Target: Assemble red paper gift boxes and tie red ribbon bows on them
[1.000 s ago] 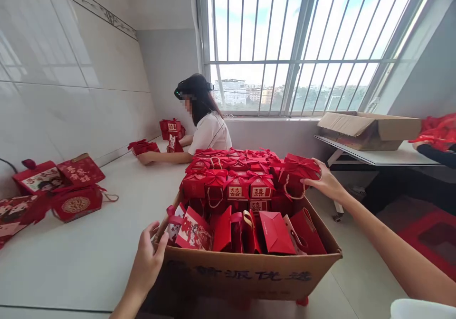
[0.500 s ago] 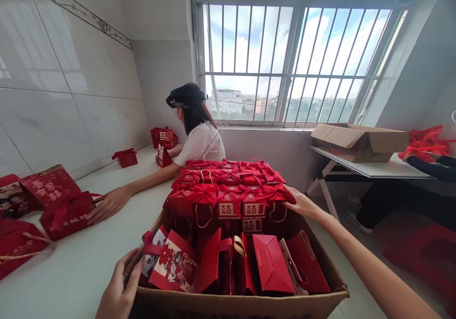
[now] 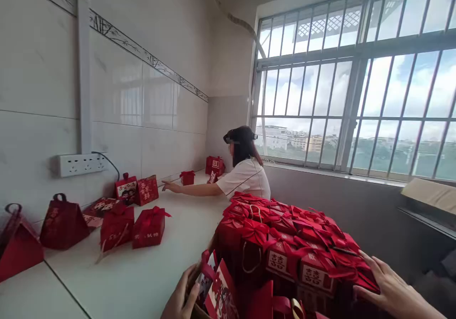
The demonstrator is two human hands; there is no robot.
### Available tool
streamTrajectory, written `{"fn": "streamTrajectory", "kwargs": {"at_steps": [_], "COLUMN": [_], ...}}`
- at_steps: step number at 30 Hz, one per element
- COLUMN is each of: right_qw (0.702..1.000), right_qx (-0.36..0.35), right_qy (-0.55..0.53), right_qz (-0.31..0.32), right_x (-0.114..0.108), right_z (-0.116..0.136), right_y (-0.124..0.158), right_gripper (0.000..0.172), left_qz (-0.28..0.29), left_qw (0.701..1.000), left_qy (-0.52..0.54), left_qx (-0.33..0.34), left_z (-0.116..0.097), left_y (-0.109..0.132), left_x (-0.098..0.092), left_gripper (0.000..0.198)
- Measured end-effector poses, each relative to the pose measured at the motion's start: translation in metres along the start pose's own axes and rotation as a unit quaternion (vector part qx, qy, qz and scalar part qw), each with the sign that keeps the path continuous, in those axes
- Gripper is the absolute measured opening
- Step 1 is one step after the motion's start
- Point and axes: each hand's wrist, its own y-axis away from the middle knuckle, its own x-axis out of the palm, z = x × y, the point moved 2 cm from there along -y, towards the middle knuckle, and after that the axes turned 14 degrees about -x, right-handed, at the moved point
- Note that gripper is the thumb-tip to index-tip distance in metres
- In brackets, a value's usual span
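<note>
A cardboard box [image 3: 195, 313] at the bottom of the view holds many red gift boxes [image 3: 285, 233] with ribbon bows, packed in rows. My left hand [image 3: 183, 293] is closed over the box's near left rim, thumb toward the inside. Beside it, inside the box, stand gift boxes with printed figures [image 3: 221, 293] and ribbon handles. My right hand [image 3: 395, 283] rests against the right end of the bow-topped rows, fingers stretched out and thumb apart. The box's right wall is hidden beneath that hand and the rows.
On the white table [image 3: 192, 229], several red gift boxes [image 3: 148, 229] stand at the left near the tiled wall. A power strip [image 3: 83, 165] is fixed there. A co-worker [image 3: 245, 172] reaches across the table ahead. Another cardboard box [image 3: 431, 195] shows at the right edge, below the barred window.
My view has swung left and up, so the carton appears lower and further right. Both my hands keep their places on it. The co-worker's hand has left the gift box it touched.
</note>
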Motion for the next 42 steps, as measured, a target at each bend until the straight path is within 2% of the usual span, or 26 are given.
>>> {"fn": "streamTrajectory", "kwargs": {"at_steps": [1, 3, 5, 7, 9, 12, 15, 18, 21, 24, 26, 29, 34, 37, 42], "right_qw": [1.000, 0.996, 0.985, 0.972, 0.952, 0.909, 0.861, 0.824, 0.807, 0.808, 0.812, 0.812, 0.803, 0.789, 0.747], "right_qx": [-0.008, -0.066, -0.135, -0.182, -0.233, -0.319, -0.389, -0.438, -0.451, -0.434, -0.412, -0.384, -0.370, -0.396, -0.452], "right_qy": [-0.012, -0.064, -0.104, -0.136, -0.170, -0.218, -0.263, -0.291, -0.306, -0.317, -0.321, -0.323, -0.311, -0.304, -0.308], "right_qz": [-0.017, -0.016, 0.022, 0.064, 0.099, 0.155, 0.197, 0.210, 0.225, 0.244, 0.262, 0.296, 0.347, 0.358, 0.377], "right_x": [-0.007, -0.024, -0.038, -0.045, -0.048, -0.044, -0.035, -0.013, 0.020, 0.050, 0.065, 0.081, 0.094, 0.085, 0.048], "right_z": [0.006, 0.035, 0.076, 0.122, 0.170, 0.246, 0.325, 0.403, 0.470, 0.522, 0.546, 0.567, 0.572, 0.566, 0.559], "right_y": [-0.012, -0.040, -0.069, -0.096, -0.120, -0.152, -0.178, -0.198, -0.214, -0.229, -0.238, -0.250, -0.253, -0.245, -0.220], "right_gripper": [0.052, 0.049, 0.049, 0.050, 0.049, 0.046, 0.041, 0.037, 0.044, 0.062, 0.076, 0.090, 0.093, 0.096, 0.102], "left_qz": [0.013, 0.030, 0.041, 0.027, -0.055, -0.204, -0.248, -0.239, -0.207, -0.215, -0.225, -0.224, -0.218, -0.224, -0.241], "left_qw": [1.000, 0.999, 0.999, 0.999, 0.998, 0.978, 0.968, 0.971, 0.978, 0.975, 0.974, 0.975, 0.976, 0.975, 0.971], "left_qy": [-0.001, -0.014, -0.034, -0.042, -0.035, -0.022, 0.000, -0.005, -0.037, -0.043, -0.031, -0.002, 0.005, 0.006, 0.000], "left_qx": [0.006, 0.013, 0.009, -0.003, -0.012, -0.034, -0.046, -0.024, 0.002, 0.018, 0.017, 0.006, -0.001, 0.000, 0.013], "left_z": [-0.002, -0.009, -0.016, -0.022, -0.023, -0.015, -0.005, -0.001, -0.001, 0.002, 0.004, 0.006, 0.005, 0.004, 0.001], "left_y": [0.004, 0.016, 0.028, 0.038, 0.044, 0.052, 0.058, 0.060, 0.060, 0.059, 0.059, 0.058, 0.057, 0.056, 0.056], "left_x": [0.000, -0.003, -0.011, -0.025, -0.047, -0.080, -0.097, -0.097, -0.092, -0.091, -0.092, -0.093, -0.092, -0.093, -0.093], "left_gripper": [0.058, 0.061, 0.062, 0.052, 0.046, 0.045, 0.042, 0.040, 0.041, 0.039, 0.038, 0.038, 0.037, 0.037, 0.036]}}
